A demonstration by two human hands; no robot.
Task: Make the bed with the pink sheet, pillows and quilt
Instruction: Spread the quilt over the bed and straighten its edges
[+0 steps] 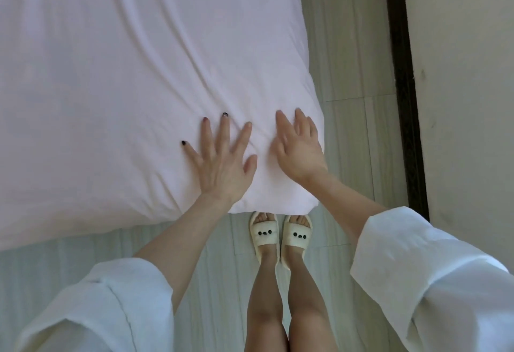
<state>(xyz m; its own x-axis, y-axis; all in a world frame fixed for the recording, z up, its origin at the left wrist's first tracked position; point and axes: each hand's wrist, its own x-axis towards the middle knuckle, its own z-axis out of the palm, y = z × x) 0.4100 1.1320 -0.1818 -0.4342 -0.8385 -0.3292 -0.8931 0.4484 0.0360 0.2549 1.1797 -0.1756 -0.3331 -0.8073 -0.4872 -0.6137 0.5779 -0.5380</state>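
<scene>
The pale pink sheet [116,67] covers the bed and fills the upper left of the head view, with soft creases running toward the near right corner. My left hand [222,165] lies flat on the sheet near that corner, fingers spread and straight. My right hand [299,151] rests flat on the sheet just to its right, at the bed's corner edge, fingers straight. No pillows or quilt are in view.
I stand at the bed's corner on a pale tiled floor [350,79], my feet in cream slippers [281,236] right against the bed. A dark door frame [403,79] and a light wall [467,73] run along the right side.
</scene>
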